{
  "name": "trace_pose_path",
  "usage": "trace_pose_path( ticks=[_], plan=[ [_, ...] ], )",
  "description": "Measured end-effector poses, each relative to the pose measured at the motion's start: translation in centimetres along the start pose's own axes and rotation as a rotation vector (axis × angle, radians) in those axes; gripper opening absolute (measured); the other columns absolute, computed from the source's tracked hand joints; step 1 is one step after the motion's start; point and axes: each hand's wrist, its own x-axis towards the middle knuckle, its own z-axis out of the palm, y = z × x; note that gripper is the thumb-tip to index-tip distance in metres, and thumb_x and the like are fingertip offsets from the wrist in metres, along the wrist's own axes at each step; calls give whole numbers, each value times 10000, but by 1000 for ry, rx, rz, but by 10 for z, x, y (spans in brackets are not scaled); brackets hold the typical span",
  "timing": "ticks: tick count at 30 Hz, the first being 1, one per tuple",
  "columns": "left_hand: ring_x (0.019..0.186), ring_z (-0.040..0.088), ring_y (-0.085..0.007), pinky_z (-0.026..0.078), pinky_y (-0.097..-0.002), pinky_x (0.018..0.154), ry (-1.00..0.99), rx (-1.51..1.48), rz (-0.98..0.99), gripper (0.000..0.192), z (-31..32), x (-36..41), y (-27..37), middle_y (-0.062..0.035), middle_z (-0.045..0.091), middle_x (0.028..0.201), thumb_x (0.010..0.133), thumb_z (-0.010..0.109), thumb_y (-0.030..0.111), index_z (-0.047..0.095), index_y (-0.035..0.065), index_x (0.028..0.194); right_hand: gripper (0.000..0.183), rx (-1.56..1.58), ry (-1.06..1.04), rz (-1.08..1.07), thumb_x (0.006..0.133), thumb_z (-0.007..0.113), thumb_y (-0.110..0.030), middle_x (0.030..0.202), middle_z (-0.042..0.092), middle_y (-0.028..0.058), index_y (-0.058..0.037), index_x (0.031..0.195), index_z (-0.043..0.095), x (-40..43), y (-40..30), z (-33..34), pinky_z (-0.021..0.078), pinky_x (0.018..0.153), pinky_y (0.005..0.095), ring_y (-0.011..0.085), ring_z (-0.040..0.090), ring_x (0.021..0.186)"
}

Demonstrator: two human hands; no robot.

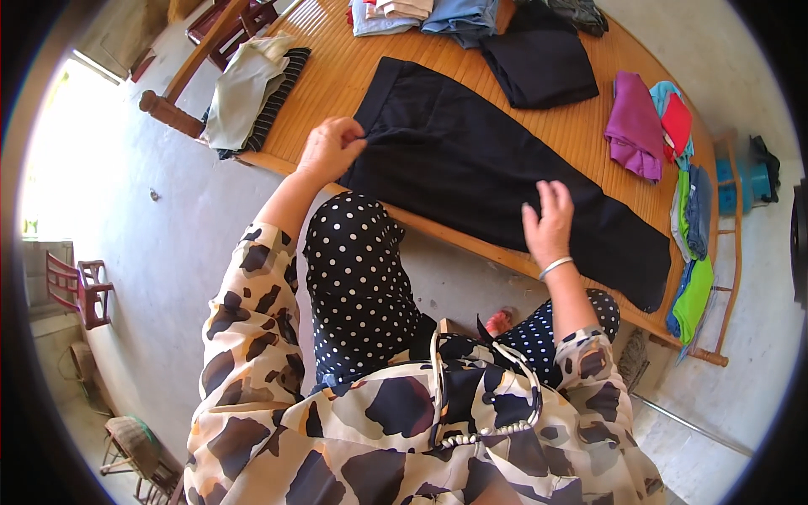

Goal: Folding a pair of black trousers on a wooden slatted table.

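Note:
A pair of black trousers [467,158] lies folded lengthwise across the bamboo-slat bed [328,82]. The waistband points up and left, while the leg end reaches the near right edge. My left hand [331,148] is beside the waistband, fingers curled and thumb a little apart, with no cloth visibly gripped. Over the near edge of the trouser leg, my right hand [549,221] has its fingers spread and holds nothing; whether it touches the cloth is unclear. A second, folded black garment [543,66] rests just beyond the trousers.
Folded clothes surround the trousers: a pale garment [246,95] at left, blue denim [461,19] at the far side, a purple garment [634,129] and a green one [693,300] at right. Wooden rails [732,252] edge the bed. A wooden chair [88,293] stands at far left.

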Motion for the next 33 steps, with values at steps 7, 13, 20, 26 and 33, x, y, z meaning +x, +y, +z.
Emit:
trace_pose_path(
  ticks=[7,13,20,26,33],
  plan=[
    [686,620,-160,492,-289,630,-556,-17,-203,167,7,12,-11,-51,637,713,730,716,185,657,72,837,678,-504,-284,975,889,402,-560,1459,235,187,-96,1378,333,-29,77,-3,209,1024,633,331,210,1365],
    [683,623,-126,493,-245,598,-640,-121,-349,126,2,79,-23,-34,655,760,780,666,154,655,56,858,634,-522,-161,1120,922,371,-505,1452,263,190,-72,1383,327,-19,92,-5,202,1039,613,323,235,1359],
    [1224,415,-335,359,-379,1013,-198,333,111,501,29,152,-9,-168,459,1308,768,666,166,500,68,1231,595,-590,-238,1049,932,393,-443,1463,240,182,-64,1384,323,-24,78,4,185,1056,587,324,193,1369],
    [1211,399,-283,318,-467,987,-118,492,87,395,66,159,15,-82,523,1190,710,709,149,599,168,1089,587,-600,-244,1043,930,403,-430,1460,241,188,-59,1379,330,-27,84,3,183,1057,584,329,197,1366],
    [920,514,-250,337,-409,896,190,403,595,187,46,111,-2,-28,547,836,597,623,22,643,116,757,581,-615,-232,1002,927,410,-422,1456,245,190,-52,1370,342,-20,82,4,203,1047,593,338,213,1360]
  ],
)
